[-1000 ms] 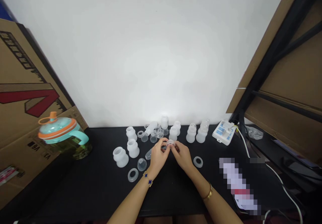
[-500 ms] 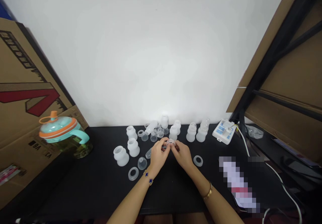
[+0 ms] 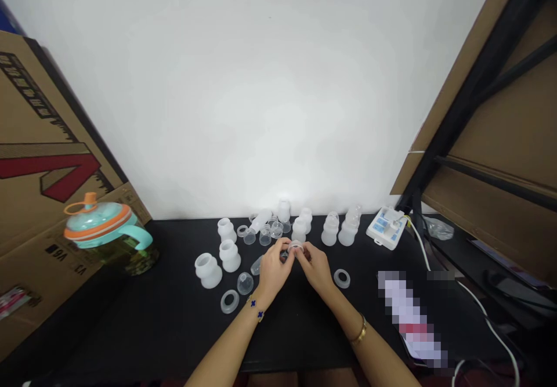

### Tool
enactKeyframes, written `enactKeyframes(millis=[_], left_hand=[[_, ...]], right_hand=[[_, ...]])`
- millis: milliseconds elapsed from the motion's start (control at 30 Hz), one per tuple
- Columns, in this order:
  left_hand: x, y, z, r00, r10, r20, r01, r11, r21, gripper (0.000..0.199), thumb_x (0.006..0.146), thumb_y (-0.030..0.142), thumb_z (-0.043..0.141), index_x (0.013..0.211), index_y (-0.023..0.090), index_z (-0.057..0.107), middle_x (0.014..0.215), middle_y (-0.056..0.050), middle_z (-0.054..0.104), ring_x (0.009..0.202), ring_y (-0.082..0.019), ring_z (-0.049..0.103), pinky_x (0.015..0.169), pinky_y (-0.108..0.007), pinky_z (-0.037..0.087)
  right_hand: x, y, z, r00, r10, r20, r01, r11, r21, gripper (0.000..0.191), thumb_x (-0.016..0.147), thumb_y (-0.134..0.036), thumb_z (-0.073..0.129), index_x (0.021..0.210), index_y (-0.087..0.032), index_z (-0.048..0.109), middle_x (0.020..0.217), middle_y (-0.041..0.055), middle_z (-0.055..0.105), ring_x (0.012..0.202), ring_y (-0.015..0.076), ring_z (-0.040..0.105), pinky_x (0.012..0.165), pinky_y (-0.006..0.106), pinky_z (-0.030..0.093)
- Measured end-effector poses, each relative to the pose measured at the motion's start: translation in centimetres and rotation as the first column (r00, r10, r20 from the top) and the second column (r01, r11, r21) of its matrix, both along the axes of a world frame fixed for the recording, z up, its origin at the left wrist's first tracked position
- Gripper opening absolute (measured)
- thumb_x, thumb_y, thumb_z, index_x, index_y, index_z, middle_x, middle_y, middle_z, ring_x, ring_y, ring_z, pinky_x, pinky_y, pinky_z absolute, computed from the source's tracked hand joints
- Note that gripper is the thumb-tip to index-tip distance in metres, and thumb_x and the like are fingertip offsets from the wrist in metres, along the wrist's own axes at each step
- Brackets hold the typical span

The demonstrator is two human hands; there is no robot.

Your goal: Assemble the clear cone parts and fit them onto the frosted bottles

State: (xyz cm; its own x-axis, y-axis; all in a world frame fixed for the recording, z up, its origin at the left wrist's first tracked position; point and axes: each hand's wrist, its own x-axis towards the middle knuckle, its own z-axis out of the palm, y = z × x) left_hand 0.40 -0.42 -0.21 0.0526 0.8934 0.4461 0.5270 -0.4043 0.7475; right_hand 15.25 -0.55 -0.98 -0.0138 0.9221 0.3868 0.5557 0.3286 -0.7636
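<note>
Pinching a clear ring (image 3: 296, 245) w/ left hand (image 3: 273, 264) & right hand (image 3: 317, 268), tips close tog. around the rim, just below centre of frame, over the bench (image 3: 143, 323); can't tell of anything tucked inside, too small & partly covered. Holding by a thin edge only, so could lose the ring by squeezing unevenly, esp. if slick; could then roll off twd the bottom of frame. Could also tip the white bottle (image 3: 299, 230), just behind, w/ a careless push fwd. On swinging left, could sweep away the clear tube (image 3: 256, 266), half hidden right by left hand, or the clear dome (image 3: 245, 284) and pale collar (image 3: 230, 301) lower down; on swinging right, likewise the second collar (image 3: 342, 278), lower right of centre. Could topple the open white bottles (image 3: 230, 255) left of centre, prob. light, by brushing past. Might mix up the clear cups (image 3: 265, 235) near centre, hard to tell apart by eye. Well apart at mid left, the lidded jug (image 3: 100, 224), holding dark liquid: could wet the lot if knocked hard, tho unlikely from here
</note>
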Motion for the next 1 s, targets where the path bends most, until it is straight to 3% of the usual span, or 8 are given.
enactKeyframes(millis=[333, 633, 867, 1000], left_hand=[[0.00, 0.15, -0.06, 0.997, -0.022, 0.075, 0.024, 1.000, -0.015, 0.017, 0.093, 0.035, 0.055, 0.100, 0.022, 0.064, 0.084, -0.002, 0.074, 0.075, -0.017, 0.071, 0.068, -0.027, 0.055], [-0.19, 0.08, 0.05, 0.995, 0.060, -0.077, -0.057, 0.998, 0.040, 0.020, 0.094, 0.034, 0.054, 0.103, 0.024, 0.069, 0.082, -0.002, 0.070, 0.077, -0.018, 0.067, 0.067, -0.026, 0.053], [-0.22, 0.06, -0.21, 0.995, 0.031, -0.095, -0.026, 0.999, 0.047, 0.025, 0.099, 0.039, 0.048, 0.107, 0.025, 0.067, 0.089, -0.004, 0.072, 0.078, -0.018, 0.068, 0.070, -0.026, 0.052], [-0.34, 0.19, -0.33, 0.989, 0.038, -0.142, -0.028, 0.997, 0.067, 0.028, 0.100, 0.040, 0.046, 0.104, 0.025, 0.069, 0.082, -0.003, 0.071, 0.073, -0.018, 0.066, 0.068, -0.025, 0.049]], right_hand=[[-0.09, 0.06, -0.21, 0.998, -0.015, 0.068, 0.013, 0.999, 0.039, 0.035, 0.097, -0.045, 0.046, 0.076, -0.021, 0.061, 0.065, 0.0001, 0.061, 0.058, 0.0151, 0.054, 0.057, 0.024, 0.035], [-0.07, 0.00, 0.03, 0.993, -0.033, 0.117, 0.030, 0.999, 0.031, 0.029, 0.097, -0.039, 0.047, 0.088, -0.021, 0.067, 0.072, 0.0009, 0.067, 0.060, 0.0150, 0.058, 0.058, 0.024, 0.034], [0.01, 0.33, -0.49, 0.994, -0.018, 0.104, 0.012, 0.998, 0.059, 0.032, 0.097, -0.038, 0.044, 0.078, -0.020, 0.064, 0.066, 0.0007, 0.063, 0.059, 0.0154, 0.056, 0.057, 0.024, 0.035], [0.04, 0.47, -0.74, 0.989, -0.028, 0.148, 0.017, 0.997, 0.079, 0.033, 0.097, -0.036, 0.044, 0.075, -0.020, 0.062, 0.065, 0.0012, 0.062, 0.059, 0.0153, 0.056, 0.058, 0.024, 0.033]])
